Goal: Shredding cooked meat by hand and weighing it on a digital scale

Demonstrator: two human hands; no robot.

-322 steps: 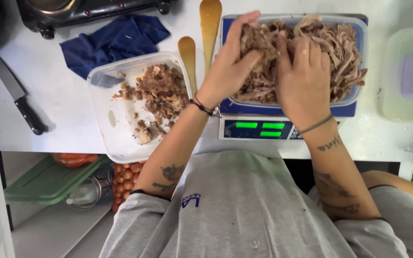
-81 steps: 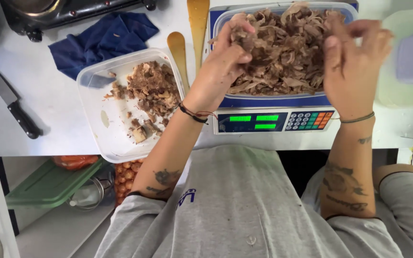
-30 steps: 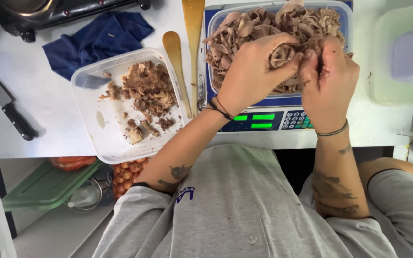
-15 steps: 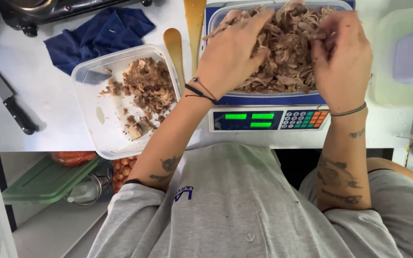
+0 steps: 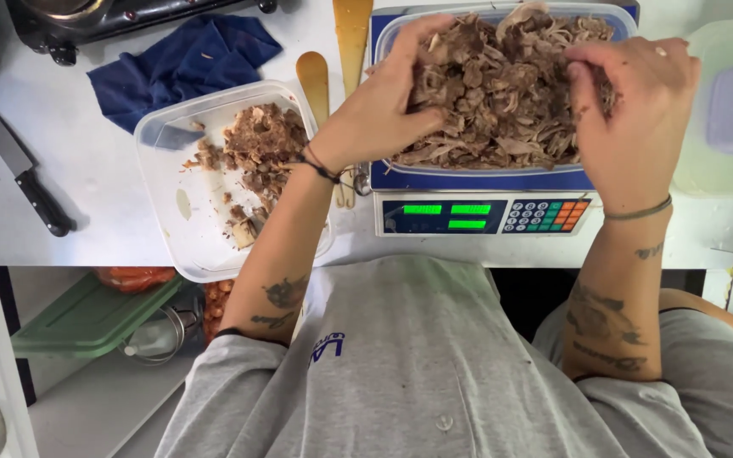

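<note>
A clear plastic tub (image 5: 383, 38) heaped with brown shredded meat (image 5: 502, 93) sits on a blue digital scale (image 5: 485, 216) with green lit displays. My left hand (image 5: 383, 114) rests on the left side of the heap, fingers curled into the shreds. On the right side my right hand (image 5: 634, 119) has its fingers bent down into the meat. To the left stands a second clear tub (image 5: 205, 178) with a smaller amount of shredded meat (image 5: 256, 153) in its far half.
Two wooden spatulas (image 5: 316, 76) lie between the tubs. A blue cloth (image 5: 184, 59) lies at the back left, a black-handled knife (image 5: 19, 165) at the far left, a stove (image 5: 103, 17) behind. Lidded translucent containers (image 5: 731, 110) stand right. Shelves with green lids (image 5: 86, 314) lie below.
Both hands have kept working the heap in the tub on the scale. They came together over the middle a second ago and now sit apart at its left and right sides.
</note>
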